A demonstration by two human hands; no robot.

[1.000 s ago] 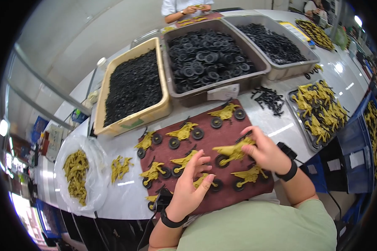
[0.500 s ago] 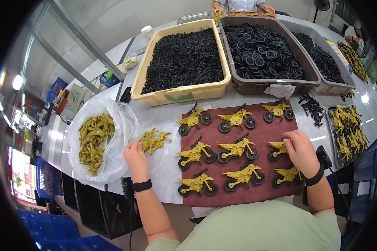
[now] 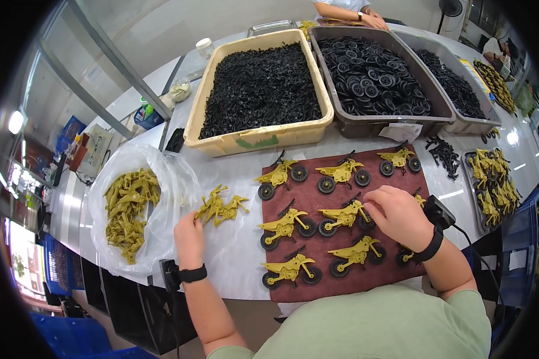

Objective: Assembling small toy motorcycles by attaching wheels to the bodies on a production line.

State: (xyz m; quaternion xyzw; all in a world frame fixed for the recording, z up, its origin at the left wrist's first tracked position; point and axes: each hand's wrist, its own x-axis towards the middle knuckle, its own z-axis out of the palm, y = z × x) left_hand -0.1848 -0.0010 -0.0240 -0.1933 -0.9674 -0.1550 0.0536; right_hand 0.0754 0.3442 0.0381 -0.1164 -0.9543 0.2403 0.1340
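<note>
My left hand (image 3: 189, 242) is at the left of the mat, fingers curled, its tips at the edge of a few loose yellow toy motorcycle bodies (image 3: 223, 207). Whatever it may hold is hidden. Over the maroon mat (image 3: 308, 246), my right hand (image 3: 400, 218) has its fingers bent together at the front end of the middle toy motorcycle (image 3: 344, 216); its fingertips' contents cannot be made out. Yellow toy motorcycles with black wheels and handlebars stand in rows on the mat. My right hand and forearm partly cover those in the right column.
Beyond the mat stand a cream tub (image 3: 257, 140) of small black parts, a brown tub (image 3: 395, 122) of black wheels and a grey tub (image 3: 464, 125). A plastic bag (image 3: 176, 179) of yellow bodies lies left; a metal tray (image 3: 480, 218) of motorcycles lies right. Another person's hands (image 3: 374, 21) are across the table.
My right hand has moved left from the right column to the middle motorcycle. My left hand stays by the loose yellow bodies. The person across the table has shifted their hands.
</note>
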